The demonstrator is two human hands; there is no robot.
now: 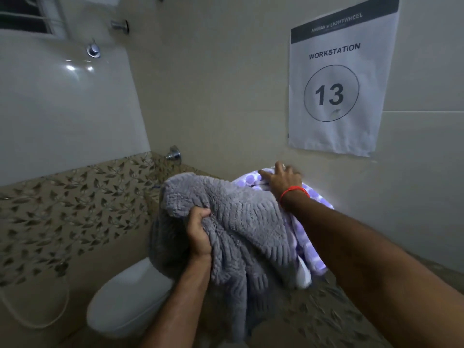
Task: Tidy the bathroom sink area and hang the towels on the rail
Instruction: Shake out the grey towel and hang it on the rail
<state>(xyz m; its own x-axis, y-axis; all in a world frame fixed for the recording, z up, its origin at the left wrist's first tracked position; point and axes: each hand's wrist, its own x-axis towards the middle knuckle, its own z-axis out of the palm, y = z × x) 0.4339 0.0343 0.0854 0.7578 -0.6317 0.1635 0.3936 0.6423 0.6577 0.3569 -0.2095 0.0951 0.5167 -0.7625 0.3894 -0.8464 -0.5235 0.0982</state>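
A thick grey ribbed towel (241, 222) hangs bunched in front of me. My left hand (199, 233) is clenched on a fold of it near its left side. Behind and to the right of it lies a white towel with purple dots (312, 249), draped downward along the wall. My right hand (282, 178) rests on the top edge of that dotted towel, fingers curled over the cloth; a red thread circles the wrist. The rail itself is hidden under the two towels.
A white toilet (125, 300) with its lid down stands below left, a hose (37, 315) looping beside it. A paper sign reading WORKSTATION 13 (334, 81) is taped to the wall above. Chrome taps (173, 154) stick out of the leaf-patterned tile band.
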